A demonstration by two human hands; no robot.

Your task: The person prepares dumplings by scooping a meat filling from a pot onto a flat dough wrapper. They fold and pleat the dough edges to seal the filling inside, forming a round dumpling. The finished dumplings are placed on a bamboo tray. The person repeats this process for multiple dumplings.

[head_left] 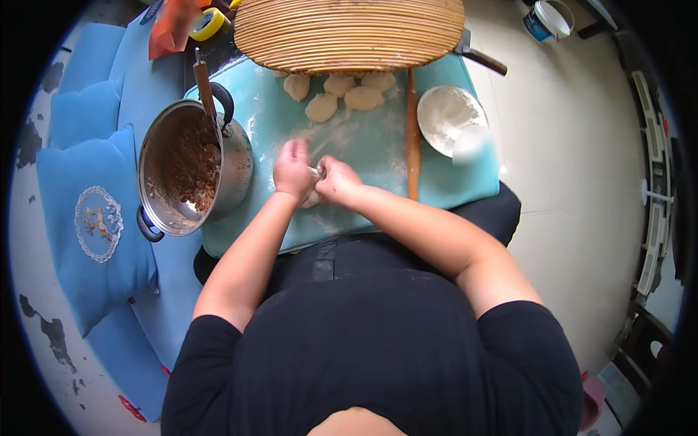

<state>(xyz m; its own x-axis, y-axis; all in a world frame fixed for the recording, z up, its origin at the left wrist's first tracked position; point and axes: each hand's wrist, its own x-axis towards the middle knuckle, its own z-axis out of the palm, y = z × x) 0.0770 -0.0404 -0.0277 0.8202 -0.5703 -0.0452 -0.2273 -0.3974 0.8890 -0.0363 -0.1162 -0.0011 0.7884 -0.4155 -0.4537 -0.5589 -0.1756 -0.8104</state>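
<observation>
A small piece of dough point(313, 198) is pinched between the left hand point(292, 171) and the right hand point(337, 180), low over the floury blue mat point(363, 145). Most of the dough is hidden by the fingers, so its shape cannot be told. Five dough lumps point(321, 107) are partly covered by a woven tray point(349, 33). A pot point(236, 171) of brown filling is seen beside the left hand. A rolling pin point(412, 138) and a flour bowl point(445, 116) are laid at the right.

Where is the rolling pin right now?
In the head view, the rolling pin lies on the teal mat, right of the right hand, beside the flour bowl.
</observation>
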